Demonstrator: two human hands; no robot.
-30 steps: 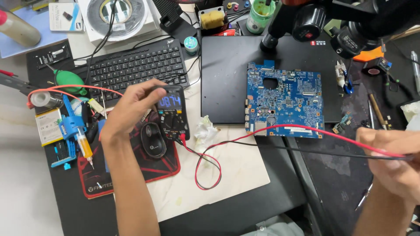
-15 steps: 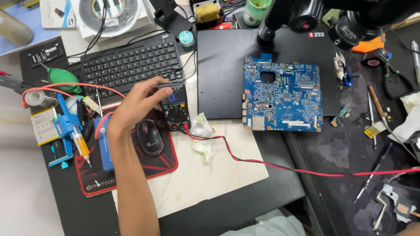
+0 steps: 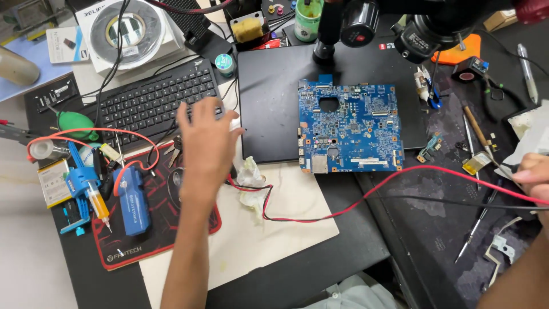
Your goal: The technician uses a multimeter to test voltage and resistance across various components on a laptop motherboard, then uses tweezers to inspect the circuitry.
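Note:
My left hand [image 3: 203,143] hovers, motion-blurred and with fingers spread, over the spot where the multimeter lay, at the keyboard's [image 3: 148,103] lower right corner; the meter is hidden under it. A red test lead [image 3: 354,206] and a black test lead [image 3: 434,200] run from beneath that hand across the beige sheet [image 3: 274,240] to my right hand [image 3: 532,177] at the right edge, which is closed on them. A blue circuit board [image 3: 349,129] lies on the black slab [image 3: 269,103] between the hands, touched by neither.
A microscope head [image 3: 400,23] hangs over the slab's far edge. A blue tool [image 3: 131,200] and a syringe [image 3: 97,203] lie on the red-black mat [image 3: 160,246]. A crumpled tissue [image 3: 249,177] sits beside my left hand. Loose hand tools [image 3: 474,129] cover the dark mat on the right.
My left hand has lifted off the multimeter and slid toward the keyboard's corner. My right hand has come back into view at the right edge with the leads.

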